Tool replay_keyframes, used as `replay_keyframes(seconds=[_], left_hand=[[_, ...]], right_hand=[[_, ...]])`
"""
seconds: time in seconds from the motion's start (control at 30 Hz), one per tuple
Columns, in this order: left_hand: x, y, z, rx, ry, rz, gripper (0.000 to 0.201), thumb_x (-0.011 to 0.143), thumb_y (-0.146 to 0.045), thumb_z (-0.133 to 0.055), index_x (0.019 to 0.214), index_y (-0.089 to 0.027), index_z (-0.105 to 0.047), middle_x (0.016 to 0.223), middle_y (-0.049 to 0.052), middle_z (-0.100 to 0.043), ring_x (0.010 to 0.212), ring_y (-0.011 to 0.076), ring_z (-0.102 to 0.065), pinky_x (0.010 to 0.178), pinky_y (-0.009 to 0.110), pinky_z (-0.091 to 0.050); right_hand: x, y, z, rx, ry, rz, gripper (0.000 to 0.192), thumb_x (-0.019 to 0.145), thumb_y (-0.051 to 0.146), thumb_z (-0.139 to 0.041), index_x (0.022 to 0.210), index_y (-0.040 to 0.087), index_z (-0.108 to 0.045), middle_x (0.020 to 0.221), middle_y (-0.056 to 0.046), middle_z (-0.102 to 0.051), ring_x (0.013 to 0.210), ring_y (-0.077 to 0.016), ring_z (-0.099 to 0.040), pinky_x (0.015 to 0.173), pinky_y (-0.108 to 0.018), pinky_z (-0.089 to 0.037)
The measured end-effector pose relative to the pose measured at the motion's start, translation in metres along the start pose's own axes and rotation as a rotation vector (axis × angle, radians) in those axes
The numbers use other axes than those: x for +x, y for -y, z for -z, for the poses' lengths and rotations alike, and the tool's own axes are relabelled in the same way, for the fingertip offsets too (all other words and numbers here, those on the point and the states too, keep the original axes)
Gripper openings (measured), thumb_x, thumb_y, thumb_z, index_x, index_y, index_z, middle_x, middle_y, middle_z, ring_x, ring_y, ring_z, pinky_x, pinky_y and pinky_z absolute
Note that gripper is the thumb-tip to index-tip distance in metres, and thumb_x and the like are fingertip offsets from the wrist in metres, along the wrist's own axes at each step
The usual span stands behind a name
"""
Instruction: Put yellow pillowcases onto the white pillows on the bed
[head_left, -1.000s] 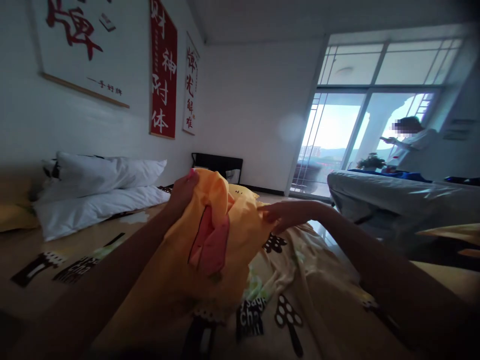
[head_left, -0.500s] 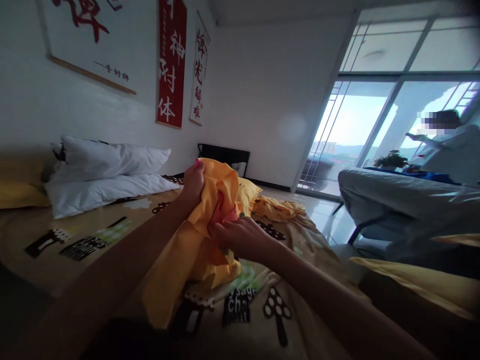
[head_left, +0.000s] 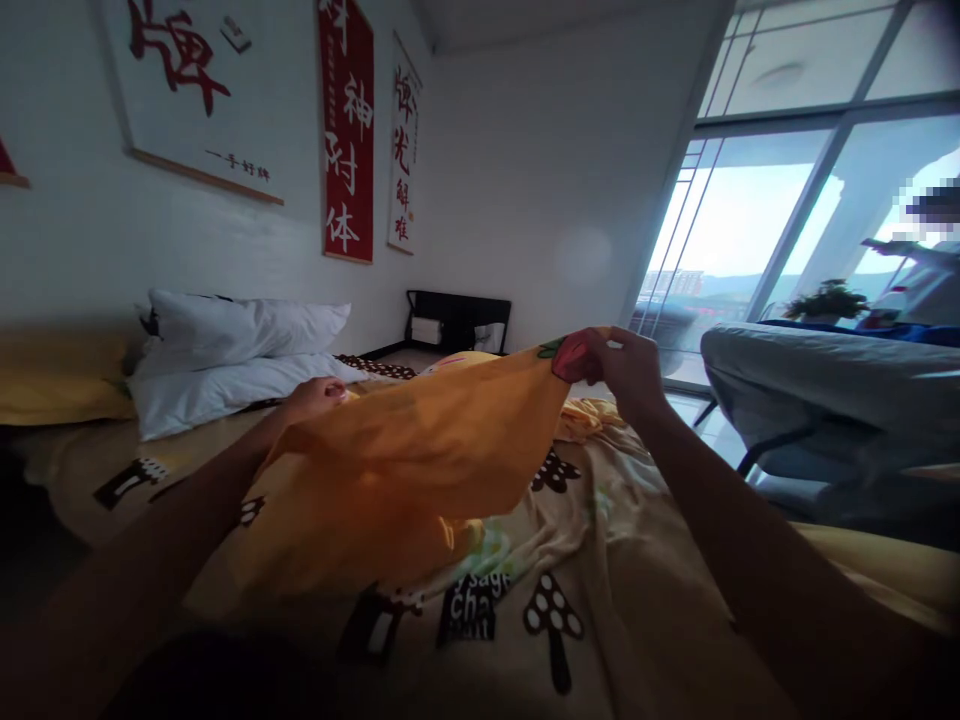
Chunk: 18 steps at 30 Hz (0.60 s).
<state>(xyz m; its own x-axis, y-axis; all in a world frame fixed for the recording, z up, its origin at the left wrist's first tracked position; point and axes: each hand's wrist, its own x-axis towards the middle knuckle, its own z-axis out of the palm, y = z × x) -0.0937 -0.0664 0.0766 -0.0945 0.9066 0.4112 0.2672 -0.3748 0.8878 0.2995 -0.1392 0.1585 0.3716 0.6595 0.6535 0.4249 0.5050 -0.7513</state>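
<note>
An orange-yellow pillowcase [head_left: 420, 430] with a red and green print at one corner is stretched between my two hands above the bed. My left hand [head_left: 319, 398] is closed on its left edge, near the white pillows. Higher up and to the right, my right hand [head_left: 626, 370] pinches the printed corner. The cloth hangs loosely between them, and its lower part trails toward the brown patterned bedspread [head_left: 600, 620].
White pillows [head_left: 240, 335] are stacked at the left, beside a yellow pillow [head_left: 60, 375]. A crumpled yellow cloth [head_left: 589, 415] lies behind the pillowcase. At the right stand a grey covered sofa [head_left: 817, 390] and a plant [head_left: 829, 300]; a person is near the window.
My hands have moved apart, the right one up and rightward, the left one leftward and down. The bunched pillowcase is now spread out between them. The view has shifted slightly left.
</note>
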Motion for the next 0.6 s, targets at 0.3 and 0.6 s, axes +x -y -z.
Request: replay_keyframes(seconds=[0.3,0.6], left_hand=[[-0.101,-0.05,-0.067,0.202,0.711,-0.326,0.093,0.066,-0.063,-0.064,0.145,-0.026,-0.031,0.145,0.01,-0.04,0.128,0.0314,-0.042,0.101,0.043,-0.037],[-0.092,0.045,-0.072,0.835,0.768,-0.452,0.071,0.075,-0.026,-0.057,0.142,-0.017,-0.035,0.149,0.012,-0.032,0.136,0.0281,-0.033,0.111,0.043,-0.028]], right_hand=[[-0.009,0.008,0.024,0.07,-0.053,-0.093,0.012,0.075,0.026,-0.057,0.066,0.018,-0.056,0.049,0.0,-0.058,0.04,-0.0108,-0.054,0.034,-0.018,-0.032],[0.025,0.021,0.048,0.106,-0.185,0.133,0.012,0.083,0.029,-0.048,0.075,0.024,-0.056,0.079,-0.004,-0.063,0.068,-0.0172,-0.063,0.062,-0.033,-0.051]])
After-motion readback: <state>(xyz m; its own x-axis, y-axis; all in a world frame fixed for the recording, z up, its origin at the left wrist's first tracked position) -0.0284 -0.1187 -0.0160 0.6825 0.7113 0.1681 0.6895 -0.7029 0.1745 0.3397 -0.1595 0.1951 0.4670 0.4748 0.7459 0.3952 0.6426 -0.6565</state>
